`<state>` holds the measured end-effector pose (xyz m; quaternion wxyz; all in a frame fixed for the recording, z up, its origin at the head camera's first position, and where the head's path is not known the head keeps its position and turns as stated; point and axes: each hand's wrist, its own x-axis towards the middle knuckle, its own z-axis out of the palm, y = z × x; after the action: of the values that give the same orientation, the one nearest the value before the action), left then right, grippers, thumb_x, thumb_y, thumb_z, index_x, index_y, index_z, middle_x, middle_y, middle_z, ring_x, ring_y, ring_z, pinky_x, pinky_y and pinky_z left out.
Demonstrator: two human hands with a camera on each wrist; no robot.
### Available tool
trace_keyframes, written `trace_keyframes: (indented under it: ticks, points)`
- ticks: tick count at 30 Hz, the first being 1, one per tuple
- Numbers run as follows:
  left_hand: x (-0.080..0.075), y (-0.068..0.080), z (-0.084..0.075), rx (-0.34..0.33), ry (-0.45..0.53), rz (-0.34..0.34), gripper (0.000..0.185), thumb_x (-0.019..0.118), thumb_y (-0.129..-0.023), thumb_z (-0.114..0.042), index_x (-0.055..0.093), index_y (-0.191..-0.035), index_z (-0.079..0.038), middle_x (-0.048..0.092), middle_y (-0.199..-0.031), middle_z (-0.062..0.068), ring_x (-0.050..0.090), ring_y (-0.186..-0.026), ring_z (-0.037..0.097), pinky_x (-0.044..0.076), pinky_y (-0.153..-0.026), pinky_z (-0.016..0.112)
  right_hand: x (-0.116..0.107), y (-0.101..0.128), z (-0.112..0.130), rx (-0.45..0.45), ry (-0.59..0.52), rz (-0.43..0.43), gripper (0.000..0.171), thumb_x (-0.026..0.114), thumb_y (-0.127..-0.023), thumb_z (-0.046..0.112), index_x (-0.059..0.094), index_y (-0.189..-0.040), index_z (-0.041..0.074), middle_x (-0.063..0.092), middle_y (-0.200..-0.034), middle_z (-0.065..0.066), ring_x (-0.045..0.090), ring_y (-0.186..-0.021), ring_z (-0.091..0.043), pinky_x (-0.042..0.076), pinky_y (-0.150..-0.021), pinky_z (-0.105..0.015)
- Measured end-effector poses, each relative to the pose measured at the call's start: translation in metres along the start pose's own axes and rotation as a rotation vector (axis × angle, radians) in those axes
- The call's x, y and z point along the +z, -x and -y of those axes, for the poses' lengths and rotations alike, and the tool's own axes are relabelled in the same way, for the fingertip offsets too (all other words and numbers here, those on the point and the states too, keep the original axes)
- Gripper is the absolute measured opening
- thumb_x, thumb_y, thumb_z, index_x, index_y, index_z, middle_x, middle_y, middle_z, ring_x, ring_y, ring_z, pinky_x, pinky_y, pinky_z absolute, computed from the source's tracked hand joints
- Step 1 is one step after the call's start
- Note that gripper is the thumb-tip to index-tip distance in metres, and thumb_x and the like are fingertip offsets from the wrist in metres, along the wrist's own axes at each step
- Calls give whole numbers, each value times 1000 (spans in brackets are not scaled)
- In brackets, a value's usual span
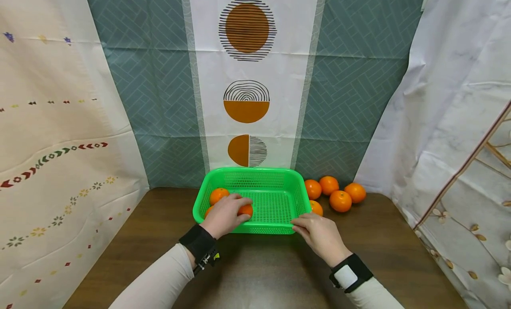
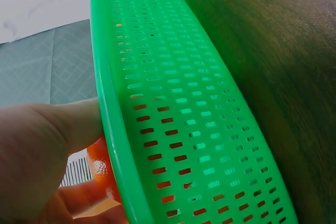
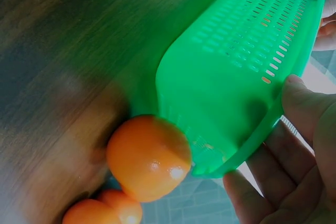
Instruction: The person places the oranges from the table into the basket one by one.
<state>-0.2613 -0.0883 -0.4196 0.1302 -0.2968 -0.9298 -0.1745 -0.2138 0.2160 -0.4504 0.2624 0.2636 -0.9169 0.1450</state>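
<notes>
A green perforated plastic basket (image 1: 275, 207) stands on the table. My left hand (image 1: 227, 213) reaches over its front rim and grips an orange (image 1: 245, 211) inside; in the left wrist view that orange (image 2: 100, 163) shows partly behind the rim. Beside this hand, another orange (image 1: 219, 195) lies in the basket, and a third orange (image 1: 208, 211) is mostly hidden by the hand. My right hand (image 1: 319, 235) pinches the basket's front right corner, thumb outside the rim in the right wrist view. Close to that corner, outside, sits an orange (image 3: 149, 158).
Several oranges (image 1: 340, 201) lie together on the brown wooden table (image 1: 255, 273), to the right of the basket. A patterned curtain (image 1: 247, 122) hangs directly behind the basket. Light cloths (image 1: 447, 122) enclose both sides.
</notes>
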Motion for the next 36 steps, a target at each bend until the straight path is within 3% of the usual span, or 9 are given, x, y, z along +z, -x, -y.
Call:
trace_keyframes:
  ticks: [8,17,26,36]
  points:
    - [2,-3,4,-37,55,63,35,76,-93,-26,70,-126,-19,66,-120,8,61,-105,28,53,-84,41,2,2,-1,-2,4,0,15,83,-86,23,81,-101,22,70,-93,13,66,-84,-7,57,-66,-32]
    - [1,-9,10,-68,75,172,36,74,-94,-26,68,-129,-16,65,-120,7,58,-99,23,51,-79,38,1,2,-1,-13,6,-14,16,83,-85,22,80,-101,21,71,-94,12,67,-85,-7,57,-66,-32]
    - [1,-11,11,-31,85,223,32,71,-93,-17,70,-124,-12,69,-113,7,55,-83,19,48,-70,34,0,1,-1,-9,-2,-7,16,84,-85,20,80,-100,22,72,-96,11,67,-88,-9,58,-70,-35]
    - [2,-16,12,-6,96,258,26,70,-92,-12,72,-118,-11,71,-111,6,58,-84,19,52,-79,37,-1,1,0,9,-7,0,15,83,-85,21,81,-100,21,71,-96,11,67,-87,-9,58,-69,-34]
